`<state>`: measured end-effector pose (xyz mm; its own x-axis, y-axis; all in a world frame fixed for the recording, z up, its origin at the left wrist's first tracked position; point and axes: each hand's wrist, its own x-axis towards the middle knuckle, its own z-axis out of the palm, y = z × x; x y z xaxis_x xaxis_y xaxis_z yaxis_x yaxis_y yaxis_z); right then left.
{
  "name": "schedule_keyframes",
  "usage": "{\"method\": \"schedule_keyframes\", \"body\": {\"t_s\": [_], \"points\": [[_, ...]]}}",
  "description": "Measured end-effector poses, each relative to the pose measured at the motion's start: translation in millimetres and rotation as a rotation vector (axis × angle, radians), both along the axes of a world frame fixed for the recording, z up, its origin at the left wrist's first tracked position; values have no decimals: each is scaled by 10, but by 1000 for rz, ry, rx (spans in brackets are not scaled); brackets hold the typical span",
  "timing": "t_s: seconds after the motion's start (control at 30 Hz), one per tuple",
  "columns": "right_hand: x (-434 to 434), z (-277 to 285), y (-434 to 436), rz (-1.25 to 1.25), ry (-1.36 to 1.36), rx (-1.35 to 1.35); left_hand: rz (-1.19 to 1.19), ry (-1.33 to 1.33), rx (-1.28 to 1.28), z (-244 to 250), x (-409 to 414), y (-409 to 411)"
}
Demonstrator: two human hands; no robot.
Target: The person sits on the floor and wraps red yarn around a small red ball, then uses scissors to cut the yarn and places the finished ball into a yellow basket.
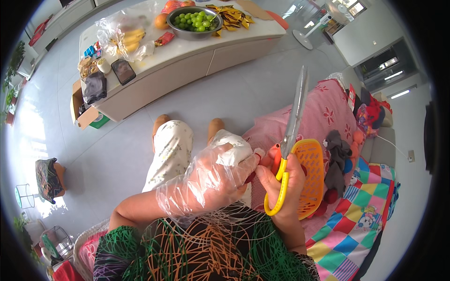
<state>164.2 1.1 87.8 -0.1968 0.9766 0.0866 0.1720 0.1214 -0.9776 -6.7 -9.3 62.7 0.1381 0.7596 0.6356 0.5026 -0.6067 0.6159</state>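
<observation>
My left hand (214, 175) wears a clear plastic glove and is closed around white crumpled material (235, 154), perhaps cloth or paper. Its fingertips meet those of my right hand (288, 182), where a small orange-red thing (276, 159) shows; what it is I cannot tell. Yellow-handled scissors (281, 175) rest in my bare right hand, their long metal blades pointing up and away from me. Fingers partly hide the handles. Just right of that hand, an orange perforated plastic basket (309, 175) lies on the pink patterned sofa cover (316, 112).
Ahead is a low table (175, 52) with a metal bowl (195, 33) of green grapes, bagged bananas (132, 40), gold wrappers (233, 17) and a phone (123, 71). An open cardboard box (86, 119) stands by its left end. A checkered quilt (355, 214) and dark cloth (337, 154) lie right.
</observation>
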Motion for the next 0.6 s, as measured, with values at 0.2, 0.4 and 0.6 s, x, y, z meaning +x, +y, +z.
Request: {"method": "schedule_keyframes", "body": {"t_s": [0.2,0.4,0.6], "points": [[46,-40,33,-21,-179,133,1,12,-59,-22,6,3],[104,-132,70,-96,2,21,-22,-93,-185,-19,-16,-33],[136,-206,68,-129,141,14,-96,-195,-393,28,-30,-106]]}}
